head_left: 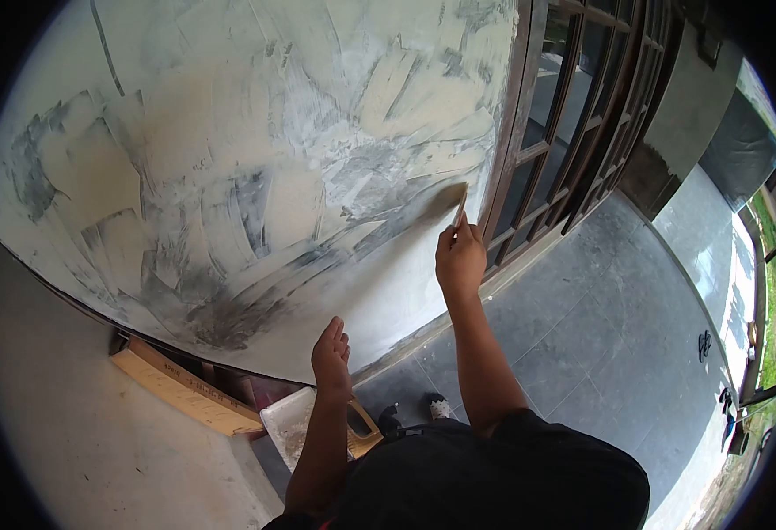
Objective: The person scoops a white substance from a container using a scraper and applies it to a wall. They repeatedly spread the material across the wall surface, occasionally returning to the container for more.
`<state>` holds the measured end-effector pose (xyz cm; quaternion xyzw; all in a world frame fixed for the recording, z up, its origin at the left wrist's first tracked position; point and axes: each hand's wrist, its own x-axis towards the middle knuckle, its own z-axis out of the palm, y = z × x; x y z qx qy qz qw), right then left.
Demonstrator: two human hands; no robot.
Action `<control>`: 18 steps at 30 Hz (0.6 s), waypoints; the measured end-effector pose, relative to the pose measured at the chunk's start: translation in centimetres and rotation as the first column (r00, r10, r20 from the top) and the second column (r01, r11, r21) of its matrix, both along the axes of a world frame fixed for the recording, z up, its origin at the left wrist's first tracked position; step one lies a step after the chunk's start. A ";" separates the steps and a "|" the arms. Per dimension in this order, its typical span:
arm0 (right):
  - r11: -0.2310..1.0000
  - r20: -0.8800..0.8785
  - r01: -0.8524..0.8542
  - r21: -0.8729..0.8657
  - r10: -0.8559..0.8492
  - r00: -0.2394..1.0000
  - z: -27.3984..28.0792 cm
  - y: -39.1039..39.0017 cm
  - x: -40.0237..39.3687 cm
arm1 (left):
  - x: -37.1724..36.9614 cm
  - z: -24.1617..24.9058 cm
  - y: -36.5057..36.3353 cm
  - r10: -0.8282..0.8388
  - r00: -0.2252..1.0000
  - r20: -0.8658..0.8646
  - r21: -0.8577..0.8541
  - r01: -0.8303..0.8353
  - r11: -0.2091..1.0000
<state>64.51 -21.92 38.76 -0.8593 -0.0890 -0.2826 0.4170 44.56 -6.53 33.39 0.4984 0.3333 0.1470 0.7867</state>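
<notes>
Scraper [461, 206] up by the paned frame [510, 150]
Right hand [460, 262] grips it; left hand [330, 358] has its grip loose, farther from the frame.

Just right of the right hand [460, 262], brown-framed glass panes [536, 151]; lower right, grey floor tiles [574, 327]. Below left of the left hand [330, 358], a long cardboard box [185, 390].

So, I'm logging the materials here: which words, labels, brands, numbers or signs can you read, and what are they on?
Long tan box: dark lettering along its side, too small and blurred to quote reliably.
No other words, labels, brands, numbers or signs can be made out.
</notes>
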 end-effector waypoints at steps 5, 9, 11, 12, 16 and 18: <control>0.952 -0.005 -0.295 -0.079 0.296 0.955 -0.9 7.7 -8.0 | 0.0 -0.6 0.4 0.055 0.998 -0.006 0.010 -0.054 0.998; 0.864 -0.045 -0.497 0.078 0.501 0.864 0.4 6.9 -12.5 | -0.1 -2.8 1.6 0.039 0.992 0.121 -0.072 -0.031 0.997; 0.810 -0.171 -0.542 0.223 0.580 0.796 1.3 4.7 -11.8 | -0.2 -1.8 1.2 0.148 0.989 0.002 -0.104 -0.147 0.984; 0.671 -0.236 -0.478 0.566 0.688 0.686 1.5 3.7 -11.2 | -0.1 -1.1 1.2 0.148 0.989 0.005 -0.103 -0.147 0.984; 0.248 -0.166 -0.122 0.961 0.869 0.466 2.1 -0.1 -8.7 | -0.4 0.2 0.8 0.165 0.986 0.017 -0.053 -0.164 0.985; 0.242 -0.158 -0.120 0.963 0.867 0.473 2.3 -1.0 -8.3 | -0.8 -0.1 1.1 0.157 0.986 0.061 -0.024 -0.156 0.988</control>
